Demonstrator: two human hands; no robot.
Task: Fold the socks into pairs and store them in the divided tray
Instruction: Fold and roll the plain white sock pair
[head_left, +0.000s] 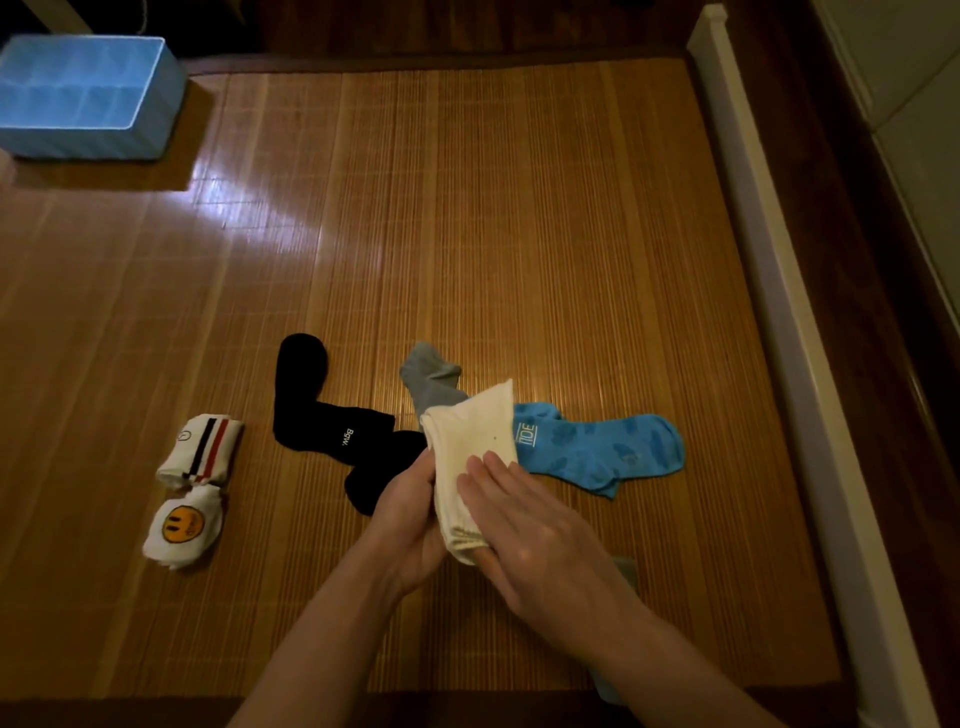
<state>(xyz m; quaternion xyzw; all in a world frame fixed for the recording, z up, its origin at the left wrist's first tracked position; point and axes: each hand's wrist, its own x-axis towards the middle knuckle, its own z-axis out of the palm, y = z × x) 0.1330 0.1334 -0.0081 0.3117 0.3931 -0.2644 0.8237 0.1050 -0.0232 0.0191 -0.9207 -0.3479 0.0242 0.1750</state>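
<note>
Here both hands grasp one cream sock (475, 457): left hand (410, 525) in a clenched grip beneath it, right hand (524, 525) flat on top. Its long axis runs up and slightly right. On the bamboo mat (519, 234) lie two black socks (311, 410), one grey sock (428, 382), one blue sock (597, 447), two folded white bundles (195, 483); one blue divided tray (78, 93) sits far left.

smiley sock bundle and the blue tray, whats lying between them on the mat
In the head view, only the striped sock bundle lies just beyond the smiley sock bundle; from there to the blue tray the bamboo mat is bare.
</note>
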